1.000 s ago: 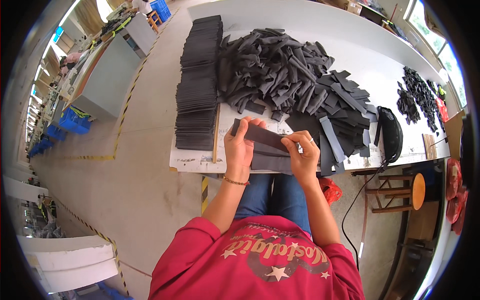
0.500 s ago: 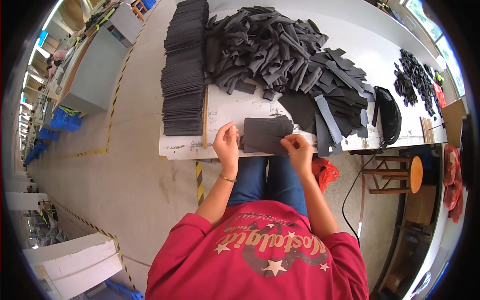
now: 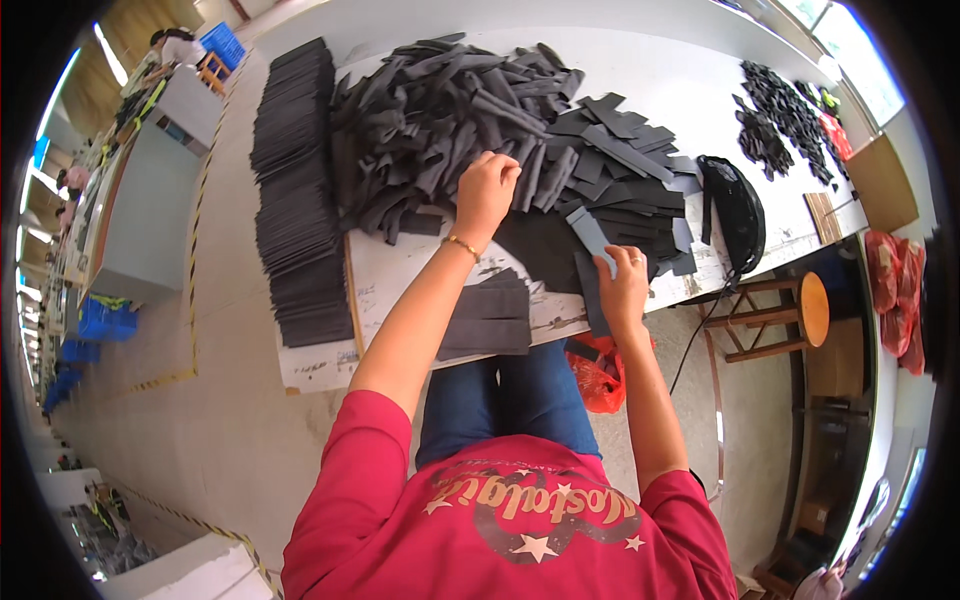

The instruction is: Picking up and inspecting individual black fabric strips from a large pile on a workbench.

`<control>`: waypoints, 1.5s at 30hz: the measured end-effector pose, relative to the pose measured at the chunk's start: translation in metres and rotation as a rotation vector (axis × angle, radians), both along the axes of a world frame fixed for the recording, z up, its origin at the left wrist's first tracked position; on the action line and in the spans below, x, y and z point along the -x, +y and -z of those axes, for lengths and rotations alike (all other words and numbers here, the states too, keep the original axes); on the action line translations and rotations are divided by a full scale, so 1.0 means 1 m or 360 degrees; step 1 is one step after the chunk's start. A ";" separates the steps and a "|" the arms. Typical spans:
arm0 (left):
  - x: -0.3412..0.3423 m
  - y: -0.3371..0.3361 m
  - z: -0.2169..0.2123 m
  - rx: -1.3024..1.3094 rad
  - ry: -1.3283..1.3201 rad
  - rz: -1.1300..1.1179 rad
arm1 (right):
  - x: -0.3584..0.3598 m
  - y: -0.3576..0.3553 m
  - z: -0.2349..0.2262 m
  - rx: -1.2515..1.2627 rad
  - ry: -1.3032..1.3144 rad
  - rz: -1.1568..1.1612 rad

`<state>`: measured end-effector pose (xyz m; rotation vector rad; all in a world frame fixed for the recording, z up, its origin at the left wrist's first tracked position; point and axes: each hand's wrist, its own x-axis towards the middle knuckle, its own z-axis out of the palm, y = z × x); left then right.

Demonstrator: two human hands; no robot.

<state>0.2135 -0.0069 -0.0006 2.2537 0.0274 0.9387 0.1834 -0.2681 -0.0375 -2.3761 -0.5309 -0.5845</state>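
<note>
the dark strips (image 3: 430, 120) heaped toward the far edge of the table (image 3: 390, 275) look light, limp and easily creased, best pinched at one end. the left hand (image 3: 487, 190) curls over them, the right hand (image 3: 625, 290) is at a blue-grey strip (image 3: 587, 230) near the front edge; whether either grip is closed on fabric i cannot tell. the white top is scuffed, with bare floor (image 3: 210, 430) off its left edge and a round stool (image 3: 815, 310) off the right front.
</note>
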 end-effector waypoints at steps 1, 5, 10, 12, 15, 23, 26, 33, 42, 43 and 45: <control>-0.012 -0.004 0.008 -0.0049 0.0160 -0.0063 | -0.005 0.004 0.001 0.0139 0.0026 0.0014; -0.037 -0.013 0.048 -0.0375 0.0729 -0.0451 | -0.020 0.022 0.012 0.0734 -0.0047 0.0074; -0.040 -0.028 0.047 -0.0044 0.0884 -0.0379 | -0.026 0.014 0.023 0.1112 -0.0138 -0.0060; -0.039 -0.027 0.041 0.0105 0.0983 -0.0368 | -0.025 0.017 0.016 0.1087 -0.0036 -0.0227; -0.029 -0.023 0.032 0.0470 0.0810 -0.0326 | -0.028 0.020 0.019 0.0723 -0.0364 -0.0141; 0.051 -0.015 -0.017 0.2078 0.0389 0.0214 | 0.000 0.023 -0.049 0.0070 0.0219 -0.0497; 0.086 0.003 -0.013 0.2273 0.0208 0.0181 | 0.026 0.032 -0.065 -0.0089 0.0225 -0.0743; 0.149 0.022 -0.020 0.2787 0.0247 0.0440 | 0.082 0.050 -0.093 -0.0310 0.0342 -0.0894; 0.172 0.008 -0.047 0.2680 0.0240 0.0415 | 0.100 0.074 -0.107 -0.0222 -0.0254 -0.0869; 0.173 0.008 -0.046 0.2682 0.0236 0.0416 | 0.099 0.075 -0.107 -0.0220 -0.0255 -0.0871; 0.174 0.006 -0.045 0.2704 0.0258 0.0417 | 0.097 0.076 -0.109 -0.0174 -0.0388 -0.0865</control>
